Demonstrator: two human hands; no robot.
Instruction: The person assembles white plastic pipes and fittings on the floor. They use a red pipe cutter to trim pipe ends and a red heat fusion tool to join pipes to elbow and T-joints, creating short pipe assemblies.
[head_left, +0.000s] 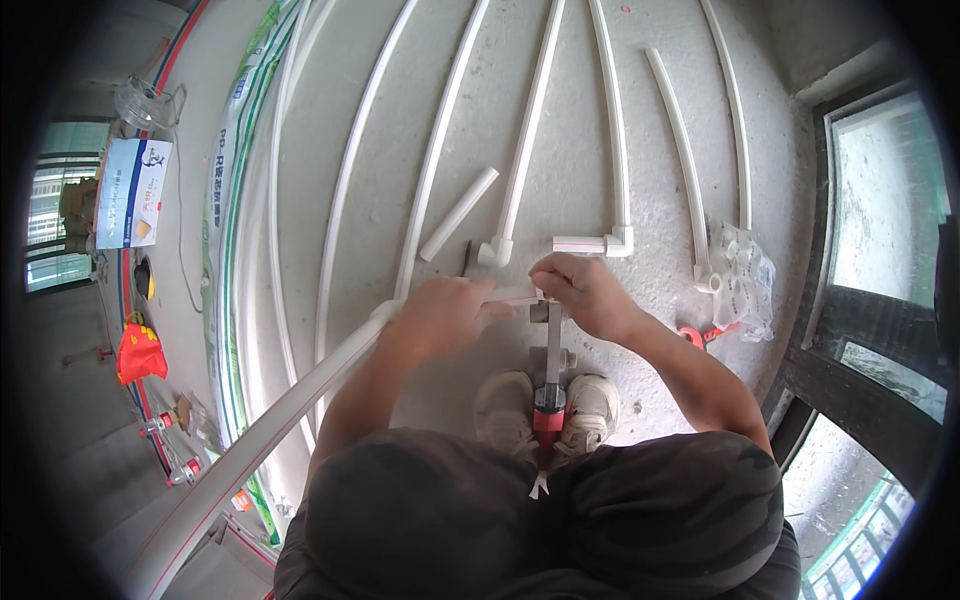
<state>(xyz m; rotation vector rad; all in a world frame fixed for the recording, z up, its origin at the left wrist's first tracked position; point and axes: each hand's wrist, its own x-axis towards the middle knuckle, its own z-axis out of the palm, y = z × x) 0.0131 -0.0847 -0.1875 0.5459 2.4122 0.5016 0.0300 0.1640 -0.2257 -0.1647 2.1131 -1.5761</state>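
Note:
My left hand (440,315) is closed round a short white plastic pipe (515,295) with a red stripe. Close to this hand, a white fitting (385,312) sits on the end of a long white pipe (255,440) running to the lower left. My right hand (590,297) pinches at the short pipe's right end; its fingers hide what exactly they hold. Just below the hands, a pipe welding tool (548,420) with a red and black handle stands between my shoes, its metal plate pointing away from me and bearing metal heating sockets (540,313).
Several white pipes (430,150) lie lengthwise on the concrete floor (480,90), some with elbows (620,240). A loose pipe piece (460,215) lies ahead. At right are a clear plastic bag (745,285), a red tool (695,337) and a dark-framed window (880,230). A box (133,193) stands left.

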